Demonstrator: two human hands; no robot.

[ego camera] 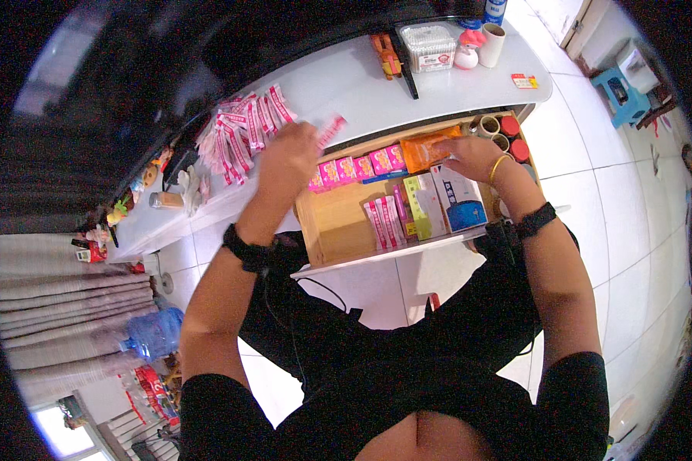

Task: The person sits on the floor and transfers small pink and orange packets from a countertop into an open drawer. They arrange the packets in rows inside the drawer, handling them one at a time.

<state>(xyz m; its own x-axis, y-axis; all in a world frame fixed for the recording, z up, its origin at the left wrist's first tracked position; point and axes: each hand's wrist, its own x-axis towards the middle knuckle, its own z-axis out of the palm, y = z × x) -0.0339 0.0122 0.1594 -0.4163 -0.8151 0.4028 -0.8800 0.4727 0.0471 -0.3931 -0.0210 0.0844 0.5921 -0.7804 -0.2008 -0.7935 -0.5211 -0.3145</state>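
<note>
My left hand, slightly blurred, is above the drawer's left back corner with a pink-and-white stick sachet jutting from its fingers. Behind it, a pile of similar sachets lies on the white cabinet top. My right hand grips the right end of an orange soft packet at the back of the open wooden drawer. Small pink boxes stand in a row left of that packet. Near the drawer front, several sachets lie side by side, beside a yellow-green and white box and a blue-and-white box.
Red-lidded jars and cardboard tubes fill the drawer's right back corner. On the cabinet top stand a tub of cotton swabs, a white figurine with a red top and a black stand leg. A large dark screen rises behind.
</note>
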